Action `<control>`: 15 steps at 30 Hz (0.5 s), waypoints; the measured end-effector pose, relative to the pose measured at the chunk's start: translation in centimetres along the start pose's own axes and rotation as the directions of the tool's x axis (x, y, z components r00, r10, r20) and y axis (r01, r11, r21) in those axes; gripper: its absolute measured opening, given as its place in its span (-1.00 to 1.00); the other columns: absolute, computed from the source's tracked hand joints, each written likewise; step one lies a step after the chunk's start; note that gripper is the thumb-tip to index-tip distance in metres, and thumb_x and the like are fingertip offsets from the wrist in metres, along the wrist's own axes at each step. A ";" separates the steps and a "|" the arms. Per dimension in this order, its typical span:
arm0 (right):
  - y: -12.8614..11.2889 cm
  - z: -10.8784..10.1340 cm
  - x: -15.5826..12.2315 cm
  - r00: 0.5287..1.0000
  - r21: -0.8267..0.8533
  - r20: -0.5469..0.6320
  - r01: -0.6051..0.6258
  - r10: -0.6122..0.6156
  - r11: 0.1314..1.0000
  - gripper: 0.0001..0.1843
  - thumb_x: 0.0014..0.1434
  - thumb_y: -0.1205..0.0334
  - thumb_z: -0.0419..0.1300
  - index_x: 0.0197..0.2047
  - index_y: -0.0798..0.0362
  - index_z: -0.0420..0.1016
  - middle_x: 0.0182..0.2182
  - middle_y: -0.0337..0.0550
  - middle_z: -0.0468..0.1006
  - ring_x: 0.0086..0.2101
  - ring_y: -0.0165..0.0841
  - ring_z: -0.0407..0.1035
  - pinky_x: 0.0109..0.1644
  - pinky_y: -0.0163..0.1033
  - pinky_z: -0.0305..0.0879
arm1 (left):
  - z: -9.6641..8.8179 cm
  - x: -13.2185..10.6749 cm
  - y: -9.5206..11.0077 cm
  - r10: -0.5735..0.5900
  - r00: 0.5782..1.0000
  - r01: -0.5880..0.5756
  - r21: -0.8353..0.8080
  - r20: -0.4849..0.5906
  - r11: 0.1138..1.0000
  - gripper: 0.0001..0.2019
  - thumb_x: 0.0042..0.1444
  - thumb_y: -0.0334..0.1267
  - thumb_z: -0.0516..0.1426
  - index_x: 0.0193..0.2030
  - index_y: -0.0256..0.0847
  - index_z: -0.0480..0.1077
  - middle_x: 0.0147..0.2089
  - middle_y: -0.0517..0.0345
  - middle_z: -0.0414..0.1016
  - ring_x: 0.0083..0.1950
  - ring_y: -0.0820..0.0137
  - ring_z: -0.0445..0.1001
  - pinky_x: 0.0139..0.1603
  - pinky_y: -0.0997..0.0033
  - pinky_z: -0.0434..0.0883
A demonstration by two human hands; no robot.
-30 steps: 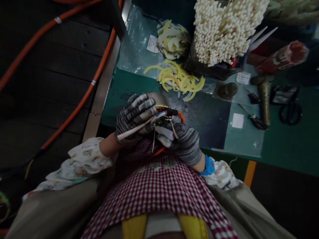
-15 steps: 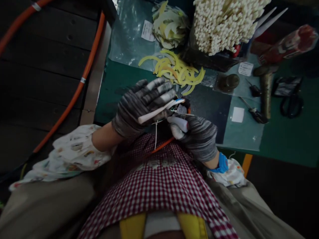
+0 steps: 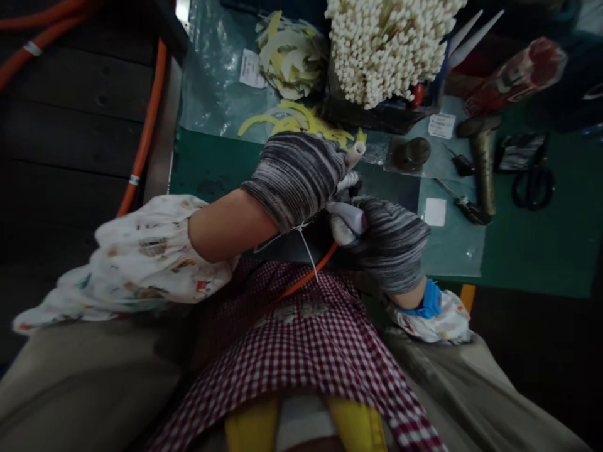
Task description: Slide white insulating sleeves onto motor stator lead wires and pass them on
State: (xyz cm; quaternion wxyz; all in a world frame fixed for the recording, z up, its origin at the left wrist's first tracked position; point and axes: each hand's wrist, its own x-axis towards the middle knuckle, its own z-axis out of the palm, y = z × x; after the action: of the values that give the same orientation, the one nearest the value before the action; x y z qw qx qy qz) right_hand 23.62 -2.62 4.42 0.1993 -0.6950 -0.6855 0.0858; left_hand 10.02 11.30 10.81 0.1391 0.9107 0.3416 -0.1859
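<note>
Both my hands wear grey striped knit gloves and meet at the near edge of a green bench (image 3: 518, 251). My left hand (image 3: 296, 176) is turned back-up and closed around a white tube (image 3: 356, 152) whose end sticks out past its fingers. My right hand (image 3: 384, 242) is closed around a small wire bundle that is mostly hidden between the hands. An orange cable (image 3: 306, 276) and a thin white tie (image 3: 308, 248) hang from that bundle over my checked apron.
A big bunch of white tubes (image 3: 386, 44) stands at the back. Yellow curved strips (image 3: 292, 122) lie on clear plastic beside it. Scissors (image 3: 532, 182), a screwdriver (image 3: 464, 204) and a brass-handled tool (image 3: 483, 163) lie right. An orange hose (image 3: 146, 132) runs along the dark floor, left.
My left hand has rolled over, palm down, and moved forward. The white tube now points away from me instead of lying across the hand. My right hand stayed close to the bundle.
</note>
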 end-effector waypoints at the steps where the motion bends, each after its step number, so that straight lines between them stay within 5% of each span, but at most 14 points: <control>1: 0.1 0.2 0.1 1.000 -0.051 -0.002 -0.015 0.015 0.999 -0.53 0.51 -0.19 0.26 -0.03 0.01 0.81 -0.26 0.04 0.76 -0.32 -0.13 0.55 -0.27 -0.08 0.28 | -0.3 0.2 0.3 -0.007 1.000 0.007 0.005 -0.002 1.000 -0.50 0.74 -0.09 0.02 0.51 -0.48 0.43 0.30 -0.38 0.67 0.39 -0.20 0.66 0.35 -0.27 0.62; 10: 0.3 1.5 0.5 0.998 -0.069 0.030 -0.058 0.060 0.996 -0.58 0.48 -0.16 0.31 -0.03 0.02 0.79 -0.29 0.04 0.75 -0.30 -0.11 0.59 -0.23 -0.09 0.36 | -1.3 2.2 1.5 -0.016 1.000 0.016 -0.021 -0.022 1.000 -0.33 0.68 -0.24 0.05 0.80 -0.32 0.01 0.38 -0.48 0.61 0.41 -0.31 0.61 0.36 -0.37 0.56; 15: 1.2 1.9 -1.3 0.987 0.162 -0.080 -0.126 0.140 0.979 -0.61 0.48 -0.14 0.31 0.02 -0.02 0.80 -0.20 0.03 0.81 -0.22 -0.06 0.69 -0.09 0.01 0.58 | 1.0 2.6 -0.1 -0.030 0.991 0.015 -0.112 -0.130 0.994 -0.40 0.67 -0.12 0.04 0.74 -0.25 0.22 0.21 -0.27 0.71 0.30 -0.22 0.66 0.38 -0.25 0.53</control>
State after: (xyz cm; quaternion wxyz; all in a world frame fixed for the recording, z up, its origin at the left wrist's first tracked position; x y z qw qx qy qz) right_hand 23.94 -3.58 2.06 0.2782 -0.7247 -0.6188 0.1207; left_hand 11.49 12.47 8.76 0.1644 0.9080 0.3700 -0.1080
